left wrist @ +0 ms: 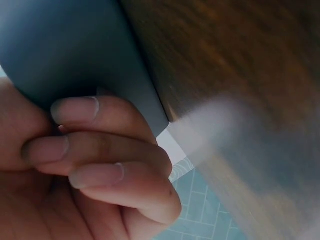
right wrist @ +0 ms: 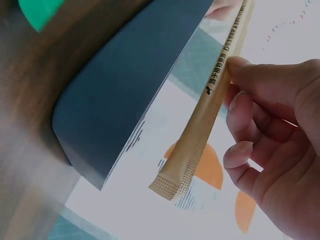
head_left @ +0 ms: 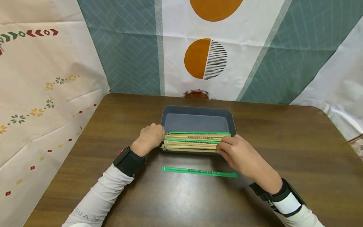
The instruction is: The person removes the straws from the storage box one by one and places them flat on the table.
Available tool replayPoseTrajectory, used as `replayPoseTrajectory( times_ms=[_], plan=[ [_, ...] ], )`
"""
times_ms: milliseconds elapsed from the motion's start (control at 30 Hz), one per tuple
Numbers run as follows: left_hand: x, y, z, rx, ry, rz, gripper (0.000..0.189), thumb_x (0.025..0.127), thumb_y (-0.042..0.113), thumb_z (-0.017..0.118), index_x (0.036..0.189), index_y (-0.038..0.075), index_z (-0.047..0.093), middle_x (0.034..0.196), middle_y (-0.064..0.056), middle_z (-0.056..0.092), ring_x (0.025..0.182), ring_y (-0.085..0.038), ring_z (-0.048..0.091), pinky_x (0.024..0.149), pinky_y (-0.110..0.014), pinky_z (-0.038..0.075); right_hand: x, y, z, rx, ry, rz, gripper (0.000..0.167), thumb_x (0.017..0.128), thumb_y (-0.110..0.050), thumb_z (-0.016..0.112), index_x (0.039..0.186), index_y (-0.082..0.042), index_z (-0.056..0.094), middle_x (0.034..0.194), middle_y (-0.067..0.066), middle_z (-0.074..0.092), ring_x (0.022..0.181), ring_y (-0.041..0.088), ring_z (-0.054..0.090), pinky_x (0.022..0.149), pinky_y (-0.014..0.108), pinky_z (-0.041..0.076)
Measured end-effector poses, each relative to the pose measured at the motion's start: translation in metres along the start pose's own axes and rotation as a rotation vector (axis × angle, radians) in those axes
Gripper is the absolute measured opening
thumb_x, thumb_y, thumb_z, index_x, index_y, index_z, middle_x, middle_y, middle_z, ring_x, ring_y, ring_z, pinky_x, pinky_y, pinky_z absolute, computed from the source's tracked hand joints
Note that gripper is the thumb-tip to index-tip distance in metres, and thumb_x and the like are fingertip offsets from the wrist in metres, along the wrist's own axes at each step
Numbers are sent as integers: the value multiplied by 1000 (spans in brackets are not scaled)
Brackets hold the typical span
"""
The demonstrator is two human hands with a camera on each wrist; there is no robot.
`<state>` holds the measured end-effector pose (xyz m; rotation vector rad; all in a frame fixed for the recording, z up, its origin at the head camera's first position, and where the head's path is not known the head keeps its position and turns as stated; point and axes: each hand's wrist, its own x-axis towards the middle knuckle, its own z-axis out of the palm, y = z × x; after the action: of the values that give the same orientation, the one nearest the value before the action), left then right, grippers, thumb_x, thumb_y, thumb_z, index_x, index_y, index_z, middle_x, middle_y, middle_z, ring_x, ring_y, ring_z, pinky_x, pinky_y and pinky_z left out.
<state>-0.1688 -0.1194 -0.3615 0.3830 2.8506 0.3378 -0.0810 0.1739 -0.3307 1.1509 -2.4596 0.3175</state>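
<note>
Several paper-wrapped straws (head_left: 195,137), tan and green, lie side by side along the near part of a dark grey tray (head_left: 198,111). My right hand (head_left: 239,154) is at their right ends. In the right wrist view, its thumb and fingers pinch a tan wrapped straw (right wrist: 200,120), whose near end sticks out past the fingertips. My left hand (head_left: 151,137) is at the tray's left side, by the straws' left ends. Its fingers (left wrist: 105,145) are curled close to the tray's outer wall; what its thumb and index finger hold is hidden.
One green wrapped straw (head_left: 198,171) lies on the brown wooden table (head_left: 127,110), in front of the tray. Patterned cloth (head_left: 133,47) hangs behind the table, and cream flowered cloth (head_left: 42,94) hangs at the left.
</note>
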Motion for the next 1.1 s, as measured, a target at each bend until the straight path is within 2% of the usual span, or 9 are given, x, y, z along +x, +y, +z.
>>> replayPoseTrajectory(
  times_ms=[67, 267, 467, 733, 900, 1100],
  plan=[
    [0, 0, 0, 11, -1, 4, 48, 104, 13, 39, 57, 11, 45, 53, -1, 31, 44, -15, 36, 42, -27, 30, -6, -6, 0, -3, -18, 1, 23, 68, 0, 85, 76, -10, 66, 71, -4, 55, 61, 7, 49, 56, 23, 32],
    [1, 0, -2, 6, -2, 9, 47, 104, 13, 39, 57, 11, 46, 54, -2, 32, 45, -17, 38, 43, -28, 31, -25, -22, 8, 24, -96, 9, 21, 68, -3, 85, 77, -12, 68, 73, -5, 57, 62, 8, 53, 57, 23, 38],
    [2, 0, -3, -3, -18, -3, 48, 104, 14, 38, 57, 10, 47, 56, -3, 35, 47, -18, 42, 44, -29, 34, -36, -28, 17, 29, -152, 22, 20, 71, -7, 84, 75, -14, 66, 71, -7, 54, 59, 5, 48, 55, 21, 36],
    [1, 0, -3, 14, 2, 13, 49, 104, 13, 38, 56, 11, 44, 54, -2, 31, 43, -15, 34, 41, -27, 29, -34, -30, 20, 20, -120, 0, 21, 70, -7, 85, 72, -14, 65, 69, -8, 52, 58, 5, 49, 54, 21, 33],
    [1, 0, -2, 22, -17, 2, 49, 104, 14, 39, 56, 11, 44, 54, -1, 29, 43, -14, 31, 41, -26, 28, -30, -33, 22, -15, -150, -10, 20, 71, -9, 84, 70, -15, 65, 66, -9, 49, 56, 4, 47, 55, 20, 28],
    [1, 2, -2, 14, -38, -12, 49, 105, 14, 38, 56, 12, 43, 54, -1, 29, 43, -13, 31, 41, -26, 27, -28, -33, 22, -10, -184, -5, 19, 72, -13, 84, 70, -16, 66, 65, -10, 49, 56, 4, 49, 55, 22, 32]
  ],
)
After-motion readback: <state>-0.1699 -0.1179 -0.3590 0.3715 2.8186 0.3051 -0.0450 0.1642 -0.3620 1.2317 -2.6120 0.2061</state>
